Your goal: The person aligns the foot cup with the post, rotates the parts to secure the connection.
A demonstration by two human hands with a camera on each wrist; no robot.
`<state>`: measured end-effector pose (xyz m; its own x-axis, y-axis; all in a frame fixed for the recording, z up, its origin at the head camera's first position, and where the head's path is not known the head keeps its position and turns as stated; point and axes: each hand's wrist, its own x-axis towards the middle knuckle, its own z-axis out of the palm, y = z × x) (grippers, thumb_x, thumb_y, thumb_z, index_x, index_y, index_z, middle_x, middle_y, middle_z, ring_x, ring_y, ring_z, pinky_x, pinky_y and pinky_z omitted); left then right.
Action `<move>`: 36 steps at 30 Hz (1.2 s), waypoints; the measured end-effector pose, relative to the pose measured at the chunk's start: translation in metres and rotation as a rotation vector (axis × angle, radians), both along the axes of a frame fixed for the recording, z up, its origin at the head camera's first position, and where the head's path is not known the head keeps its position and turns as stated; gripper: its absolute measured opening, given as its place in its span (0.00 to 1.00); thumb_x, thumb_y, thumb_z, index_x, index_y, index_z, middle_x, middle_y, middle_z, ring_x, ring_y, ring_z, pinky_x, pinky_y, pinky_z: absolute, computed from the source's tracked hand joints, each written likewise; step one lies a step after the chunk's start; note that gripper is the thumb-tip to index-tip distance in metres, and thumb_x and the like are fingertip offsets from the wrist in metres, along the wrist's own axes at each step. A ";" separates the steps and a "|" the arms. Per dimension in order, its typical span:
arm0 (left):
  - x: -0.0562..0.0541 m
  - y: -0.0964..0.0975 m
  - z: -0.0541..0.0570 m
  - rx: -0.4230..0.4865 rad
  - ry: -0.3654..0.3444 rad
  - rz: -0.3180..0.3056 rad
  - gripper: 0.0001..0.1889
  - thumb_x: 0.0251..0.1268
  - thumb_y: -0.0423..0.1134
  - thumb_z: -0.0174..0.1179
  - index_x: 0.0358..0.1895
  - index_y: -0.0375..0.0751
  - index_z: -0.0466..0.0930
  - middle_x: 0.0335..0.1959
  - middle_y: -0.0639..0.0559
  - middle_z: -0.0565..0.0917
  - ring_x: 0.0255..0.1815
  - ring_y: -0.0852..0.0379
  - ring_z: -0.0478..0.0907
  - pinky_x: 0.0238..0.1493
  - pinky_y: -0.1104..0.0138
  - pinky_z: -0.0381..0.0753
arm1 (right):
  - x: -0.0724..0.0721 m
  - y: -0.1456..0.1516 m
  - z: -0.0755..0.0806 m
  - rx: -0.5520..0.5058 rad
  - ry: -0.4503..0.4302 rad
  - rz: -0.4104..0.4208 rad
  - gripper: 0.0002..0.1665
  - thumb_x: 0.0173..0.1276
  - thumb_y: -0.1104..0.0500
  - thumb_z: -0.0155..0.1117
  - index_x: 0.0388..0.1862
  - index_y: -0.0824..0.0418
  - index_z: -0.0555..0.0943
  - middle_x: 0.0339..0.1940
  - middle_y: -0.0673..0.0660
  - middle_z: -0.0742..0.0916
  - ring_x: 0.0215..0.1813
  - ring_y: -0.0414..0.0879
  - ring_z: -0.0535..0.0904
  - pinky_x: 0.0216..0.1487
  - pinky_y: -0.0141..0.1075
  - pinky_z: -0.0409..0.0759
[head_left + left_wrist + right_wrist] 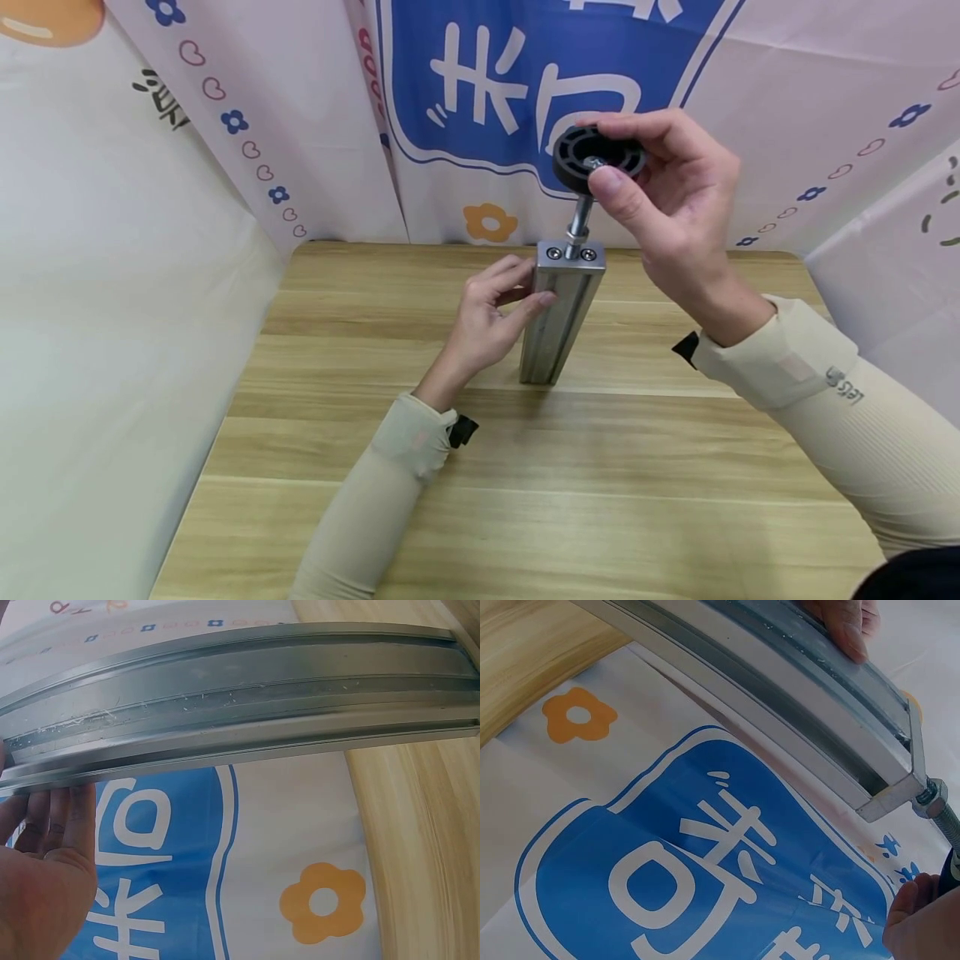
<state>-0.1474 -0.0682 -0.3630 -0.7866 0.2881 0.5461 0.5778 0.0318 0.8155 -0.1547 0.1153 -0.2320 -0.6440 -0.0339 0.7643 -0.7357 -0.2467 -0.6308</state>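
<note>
An aluminium profile [557, 329] stands upright on the wooden table, with a metal end plate [572, 268] and two screws on its top. From that plate rises a threaded rod [580, 217] with a hex nut [932, 801] low on it. A round black levelling foot [572, 177] caps the rod. My left hand [491, 312] holds the profile near its upper end, thumb on the near face and fingers behind. With thumb and fingers, my right hand [686, 204] grips the foot's rim from the right. In the left wrist view the profile's grooved side [240, 694] carries small light flecks.
The wooden table [315, 400] reaches back to a hanging white cloth [330, 167] with a blue printed panel [465, 142]. More light cloth [112, 333] hangs along the left side. A dark object [911, 575] shows at the lower right corner.
</note>
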 end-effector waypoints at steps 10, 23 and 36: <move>-0.001 0.000 0.000 -0.004 0.006 0.000 0.19 0.69 0.25 0.67 0.61 0.26 0.83 0.47 0.36 0.86 0.45 0.47 0.87 0.55 0.63 0.92 | -0.001 0.000 -0.001 0.020 -0.010 -0.036 0.29 0.60 0.59 0.83 0.54 0.72 0.81 0.49 0.60 0.88 0.50 0.51 0.85 0.57 0.32 0.87; -0.001 -0.001 -0.001 -0.013 -0.005 0.004 0.19 0.69 0.26 0.67 0.62 0.26 0.83 0.48 0.36 0.85 0.46 0.46 0.87 0.55 0.64 0.92 | -0.004 -0.007 -0.004 0.027 0.015 -0.124 0.38 0.51 0.49 0.90 0.49 0.75 0.83 0.45 0.57 0.80 0.48 0.49 0.81 0.48 0.29 0.85; 0.000 -0.001 -0.001 -0.008 0.005 0.001 0.18 0.69 0.25 0.67 0.60 0.25 0.83 0.46 0.36 0.85 0.44 0.51 0.85 0.54 0.61 0.92 | -0.002 -0.004 -0.001 -0.027 0.045 -0.008 0.17 0.60 0.67 0.60 0.46 0.74 0.85 0.51 0.60 0.91 0.56 0.54 0.86 0.56 0.34 0.89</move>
<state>-0.1472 -0.0692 -0.3640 -0.7843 0.2921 0.5473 0.5815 0.0387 0.8127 -0.1566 0.1115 -0.2333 -0.6091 -0.0082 0.7930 -0.7651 -0.2569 -0.5904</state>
